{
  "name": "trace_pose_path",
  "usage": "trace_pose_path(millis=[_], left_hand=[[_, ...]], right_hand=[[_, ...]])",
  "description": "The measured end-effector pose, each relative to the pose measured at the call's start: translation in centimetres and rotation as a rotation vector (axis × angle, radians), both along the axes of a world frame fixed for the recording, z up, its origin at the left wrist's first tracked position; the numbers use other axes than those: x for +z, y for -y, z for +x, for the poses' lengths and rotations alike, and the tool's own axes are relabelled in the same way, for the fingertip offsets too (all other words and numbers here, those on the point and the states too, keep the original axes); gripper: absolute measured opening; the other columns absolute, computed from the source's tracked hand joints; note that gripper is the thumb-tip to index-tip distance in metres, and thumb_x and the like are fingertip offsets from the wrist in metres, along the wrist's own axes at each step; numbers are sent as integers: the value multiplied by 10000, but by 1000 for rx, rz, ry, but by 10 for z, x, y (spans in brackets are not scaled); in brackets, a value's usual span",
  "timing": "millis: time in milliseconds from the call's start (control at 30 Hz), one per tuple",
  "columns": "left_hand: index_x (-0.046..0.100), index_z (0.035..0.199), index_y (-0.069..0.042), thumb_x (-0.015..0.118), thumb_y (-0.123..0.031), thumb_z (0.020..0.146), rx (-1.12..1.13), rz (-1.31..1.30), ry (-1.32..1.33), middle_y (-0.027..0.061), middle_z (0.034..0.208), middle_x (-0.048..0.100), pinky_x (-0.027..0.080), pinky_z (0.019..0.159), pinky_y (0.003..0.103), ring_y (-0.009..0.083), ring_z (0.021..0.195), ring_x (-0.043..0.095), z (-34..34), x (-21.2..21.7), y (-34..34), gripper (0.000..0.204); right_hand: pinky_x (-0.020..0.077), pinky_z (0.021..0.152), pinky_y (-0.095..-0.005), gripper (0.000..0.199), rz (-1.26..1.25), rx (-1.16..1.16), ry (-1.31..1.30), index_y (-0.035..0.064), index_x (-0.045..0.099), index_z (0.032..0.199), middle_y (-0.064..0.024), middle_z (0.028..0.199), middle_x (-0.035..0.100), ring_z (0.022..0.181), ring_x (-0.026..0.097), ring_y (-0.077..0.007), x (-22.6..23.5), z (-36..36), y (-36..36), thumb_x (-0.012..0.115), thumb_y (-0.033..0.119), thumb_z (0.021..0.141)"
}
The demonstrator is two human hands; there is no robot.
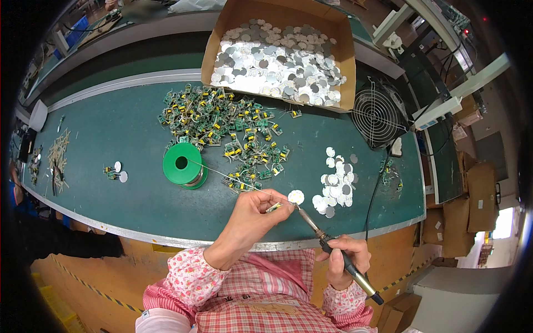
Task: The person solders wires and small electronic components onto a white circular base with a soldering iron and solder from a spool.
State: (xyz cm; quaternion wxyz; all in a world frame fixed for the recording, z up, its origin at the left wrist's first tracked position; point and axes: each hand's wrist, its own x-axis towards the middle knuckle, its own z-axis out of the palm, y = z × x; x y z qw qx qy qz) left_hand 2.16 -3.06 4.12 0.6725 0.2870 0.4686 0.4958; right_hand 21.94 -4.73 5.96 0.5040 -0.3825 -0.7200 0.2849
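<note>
Near the front edge of the green bench, my left hand pinches a small circuit board and a thin solder wire. A round white disc shows just beyond its fingertips. My right hand is closed round the handle of a soldering iron, whose tip meets the disc's near edge by my left fingers. The exact contact is too small to make out. From my left fingers the wire runs back to a green solder spool standing on the bench.
Behind the spool lies a heap of small circuit boards. A cardboard box of round discs stands at the back, beside a black fan. Loose discs lie right of my hands. A black cable crosses the bench's right side.
</note>
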Motion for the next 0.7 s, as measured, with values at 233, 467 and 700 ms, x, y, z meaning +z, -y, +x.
trace_pose_path(millis=[233,467,700], left_hand=[[665,874,-17,686,-87,819,35,-14,7,-14,749,612,377,561,185,33,634,489,3,-3,2,91],[665,854,-19,687,-91,820,-8,-54,17,-14,743,606,387,579,188,41,640,494,1,-4,3,83],[661,853,-18,681,-84,823,-15,-76,-27,-12,763,611,408,617,200,45,686,518,-6,-5,16,75]], right_hand=[[470,420,-235,179,-202,-77,-74,-35,544,894,-117,582,613,466,620,-150,3,-6,9,578,131,837],[461,412,-245,202,-130,-74,-188,-43,526,912,-126,603,592,445,591,-155,-8,-1,14,564,146,850],[464,441,-243,244,-278,-249,-300,-33,508,943,-127,718,564,472,560,-154,-6,-3,15,553,190,855]])
